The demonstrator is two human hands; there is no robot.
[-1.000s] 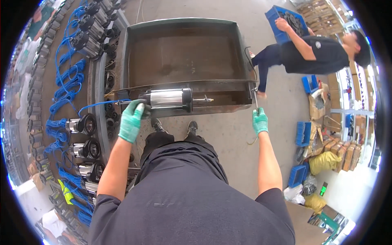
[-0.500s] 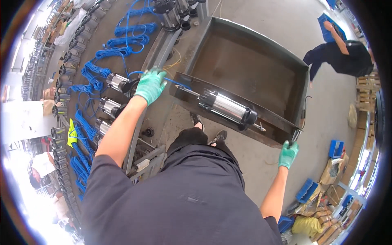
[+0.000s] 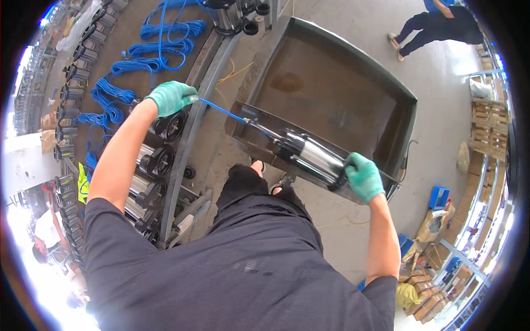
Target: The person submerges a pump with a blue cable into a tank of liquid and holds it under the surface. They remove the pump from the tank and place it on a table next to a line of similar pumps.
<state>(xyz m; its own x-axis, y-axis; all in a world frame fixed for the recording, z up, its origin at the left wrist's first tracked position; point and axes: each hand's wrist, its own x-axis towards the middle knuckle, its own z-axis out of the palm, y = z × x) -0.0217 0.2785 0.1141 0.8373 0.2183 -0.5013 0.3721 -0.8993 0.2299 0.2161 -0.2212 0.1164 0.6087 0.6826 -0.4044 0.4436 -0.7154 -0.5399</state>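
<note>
My left hand (image 3: 170, 98), in a green glove, pinches a blue cable (image 3: 225, 110) at the left. From its fingertips the cable runs taut to the near end of a metal fitting on a pump (image 3: 316, 154). The pump is a shiny steel cylinder with black ends, lying along the narrow front channel of a dark metal tank (image 3: 408, 107). My gloved right hand (image 3: 363, 177) is wrapped round its black right end, where the fingers' far side is hidden. Shallow dark liquid seems to cover the tank floor.
Several similar pumps (image 3: 148, 190) lie on a bench at the left, beside coiled blue cables (image 3: 110, 99). A steel rail (image 3: 190, 132) edges the bench. At the far right a person (image 3: 436, 26) walks; blue bins (image 3: 439, 197) and cartons (image 3: 430, 306) line that side.
My right hand has moved left from the tank's corner onto the pump's end. My left hand has shifted left and up, drawing the cable straight. The other person has moved farther off.
</note>
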